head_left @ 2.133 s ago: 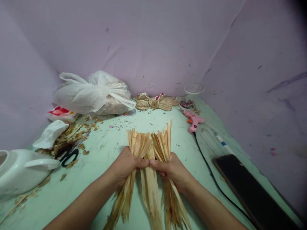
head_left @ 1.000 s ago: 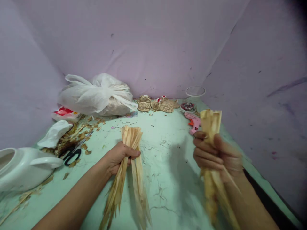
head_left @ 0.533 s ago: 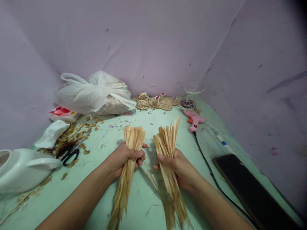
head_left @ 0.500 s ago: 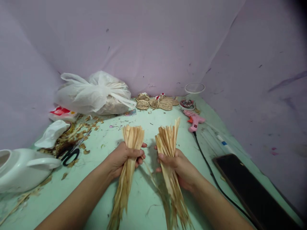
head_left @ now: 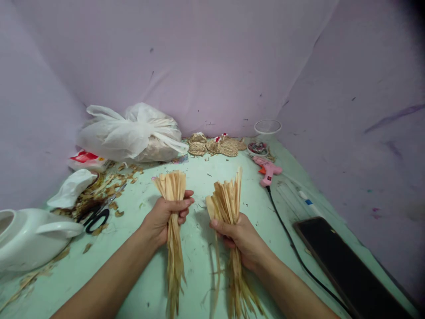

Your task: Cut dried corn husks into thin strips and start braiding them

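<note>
The left hand (head_left: 164, 217) is gripping a straw-coloured bundle of flat, dry, papery strips (head_left: 173, 248), thumb crossing the front, fingers wrapping behind and poking out toward three o'clock. Up top the strips are fanning out, stiff and blunt; below the fist they are tapering and fraying toward six o'clock. Over to the right hand (head_left: 244, 235): it is clasping a second, ragged-topped bundle of similar papery strips (head_left: 227, 201), thumb pointing to nine o'clock, one thin pale strip (head_left: 217, 266) dangling below it. The fists are standing apart, forearms slanting in from about seven and five o'clock, over a smooth mint-green tabletop (head_left: 199, 266).

Outward from the gap between the hands, a pink plastic glue gun (head_left: 268, 170) is lying near two o'clock, its black cord curving down past a flat, black, rectangular phone (head_left: 345, 266). Black-handled scissors (head_left: 96, 219) are resting near nine, a glossy white jug (head_left: 33, 241) bulging farther out. A crinkled, knotted white plastic bag (head_left: 129, 135) is slumping toward half past ten, and braided tan pieces (head_left: 226, 148) are sitting near twelve.
</note>
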Demonstrator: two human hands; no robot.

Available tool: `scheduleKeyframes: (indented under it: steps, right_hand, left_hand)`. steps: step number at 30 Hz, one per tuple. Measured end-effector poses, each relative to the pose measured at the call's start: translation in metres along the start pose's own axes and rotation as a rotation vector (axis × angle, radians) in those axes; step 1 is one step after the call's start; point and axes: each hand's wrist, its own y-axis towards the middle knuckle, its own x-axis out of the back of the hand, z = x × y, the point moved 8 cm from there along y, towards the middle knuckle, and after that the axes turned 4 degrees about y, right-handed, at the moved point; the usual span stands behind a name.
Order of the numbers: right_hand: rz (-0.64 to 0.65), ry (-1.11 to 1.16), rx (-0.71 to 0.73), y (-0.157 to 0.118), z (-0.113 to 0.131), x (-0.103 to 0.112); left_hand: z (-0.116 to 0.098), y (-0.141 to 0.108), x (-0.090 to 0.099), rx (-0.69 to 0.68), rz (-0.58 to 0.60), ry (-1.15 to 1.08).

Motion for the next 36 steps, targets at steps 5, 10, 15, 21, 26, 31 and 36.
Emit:
scheduleKeyframes:
  steps: [5, 10, 15, 21, 26, 31, 36]
  right_hand:
    - [-0.035, 0.027, 0.043, 0.001, 0.000, -0.001]
    - [0.077, 0.053, 0.059, -0.001, -0.002, -0.013]
    - [0.225, 0.114, 0.063, -0.007, 0.003, -0.028]
    - [0.301, 0.110, 0.067, -0.012, 0.011, -0.034]
    - [0.101, 0.184, 0.054, -0.003, 0.015, -0.007]
    - [-0.029, 0.260, 0.053, 0.004, 0.013, 0.010]
    - [0.006, 0.138, 0.097, 0.001, 0.012, 0.000]
  left_hand:
    - [0.015, -0.005, -0.004, -0.048, -0.081, 0.121]
    - [0.032, -0.009, -0.015, -0.048, -0.048, 0.155]
    - [0.034, -0.008, -0.012, -0.035, -0.086, 0.113]
    - [0.034, -0.008, -0.016, -0.032, 0.006, 0.026]
    - [0.031, -0.008, -0.025, 0.004, 0.153, 0.014]
    - [0.036, -0.010, -0.028, 0.060, 0.184, 0.006]
    - [0.043, -0.014, -0.032, 0.086, 0.162, 0.042]
